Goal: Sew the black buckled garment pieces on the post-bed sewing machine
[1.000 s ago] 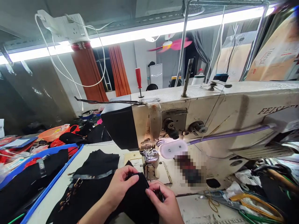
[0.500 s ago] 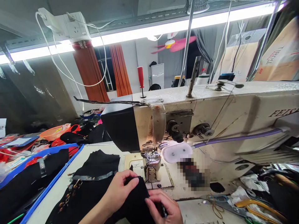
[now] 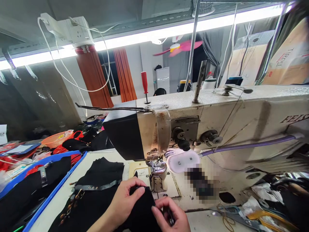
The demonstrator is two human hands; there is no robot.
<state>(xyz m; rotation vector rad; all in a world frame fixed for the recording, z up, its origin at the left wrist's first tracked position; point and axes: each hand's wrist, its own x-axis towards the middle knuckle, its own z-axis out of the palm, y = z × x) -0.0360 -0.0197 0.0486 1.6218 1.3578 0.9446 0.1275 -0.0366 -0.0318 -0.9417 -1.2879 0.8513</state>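
Observation:
A cream sewing machine fills the right of the view, its presser foot just beyond my hands. My left hand is closed on the edge of a piece of black fabric in front of the foot. Beside it, my right hand pinches the same fabric and also grips a small dark tool. A black garment with a studded strap and metal rings lies to the left, touching the fabric I hold.
A blue tray with black pieces stands at the left, with an orange basket and red items behind it. Scissors and yellow-handled tools lie at the right. A red-handled screwdriver stands on the machine top.
The view has drifted a little downward and rightward. My hands have stayed on the black fabric, sliding slightly lower in the picture and a bit toward the presser foot.

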